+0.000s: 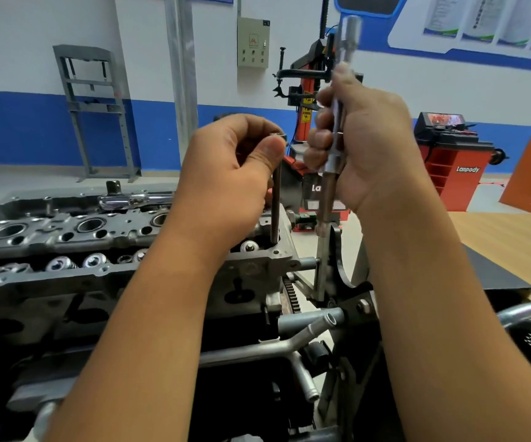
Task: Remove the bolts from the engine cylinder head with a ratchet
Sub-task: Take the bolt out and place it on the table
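Note:
The grey engine cylinder head (66, 237) lies across the left and centre, its valve springs and bores showing. My left hand (225, 173) pinches the top of a long dark bolt (276, 205) that stands upright in a hole at the head's right end. My right hand (363, 138) grips a chrome extension bar with a socket (350, 27) at its blurred upper end; another long bolt (323, 202) hangs below the fist. A chrome ratchet (133, 199) lies on the far edge of the head, untouched.
The engine sits on a stand with metal pipes (305, 333) and a toothed wheel (291, 298) below my arms. A wooden bench top (496, 247) is at right. Behind stand a red tyre changer (308, 90), a red balancer (452, 161) and a grey press frame (95, 113).

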The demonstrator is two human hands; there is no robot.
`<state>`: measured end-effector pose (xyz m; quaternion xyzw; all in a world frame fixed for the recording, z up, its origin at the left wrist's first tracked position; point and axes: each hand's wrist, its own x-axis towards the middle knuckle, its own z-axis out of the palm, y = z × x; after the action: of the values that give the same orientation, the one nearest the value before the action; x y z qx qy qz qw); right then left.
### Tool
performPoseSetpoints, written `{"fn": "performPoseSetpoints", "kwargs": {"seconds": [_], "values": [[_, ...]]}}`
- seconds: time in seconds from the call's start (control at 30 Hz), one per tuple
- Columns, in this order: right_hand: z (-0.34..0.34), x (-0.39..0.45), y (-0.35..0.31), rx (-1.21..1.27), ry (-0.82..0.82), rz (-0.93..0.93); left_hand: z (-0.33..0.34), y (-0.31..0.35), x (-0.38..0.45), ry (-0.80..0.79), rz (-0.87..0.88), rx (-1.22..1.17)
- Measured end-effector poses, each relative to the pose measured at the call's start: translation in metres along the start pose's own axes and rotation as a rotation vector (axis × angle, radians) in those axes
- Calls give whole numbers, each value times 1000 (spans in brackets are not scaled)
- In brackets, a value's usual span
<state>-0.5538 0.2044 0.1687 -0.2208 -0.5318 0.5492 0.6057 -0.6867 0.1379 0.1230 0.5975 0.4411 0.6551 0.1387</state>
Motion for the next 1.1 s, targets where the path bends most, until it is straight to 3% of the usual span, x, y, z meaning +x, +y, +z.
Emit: {"fn": "performPoseSetpoints", "kwargs": {"seconds": [0.13, 0.23, 0.33, 0.5, 0.67, 0.87, 1.0, 1.1], "values": [[-9, -17, -8, -209, -259, 27, 9, 2, -8, 58, 52, -40], [-19, -31, -17, -183, -311, 36, 22, 13, -5, 20, 9, -117], [-41, -44, -33, -166, -185, 40, 47, 30, -3, -69, -37, -182], [-96, -69, -82, -347, -38, 162, 108, 59, -17, -169, -44, -275], [-167, -107, -139, -454, 50, 245, 182, 96, -41, -347, -46, -351], [-274, -153, -187, -498, 283, 224, 282, 138, -80, -560, -171, -438], [-360, -179, -188, -822, 505, 186, 323, 138, -115, -662, -245, -319], [-418, -192, -167, -1182, 635, 280, 340, 130, -134, -746, -285, -227]]}}
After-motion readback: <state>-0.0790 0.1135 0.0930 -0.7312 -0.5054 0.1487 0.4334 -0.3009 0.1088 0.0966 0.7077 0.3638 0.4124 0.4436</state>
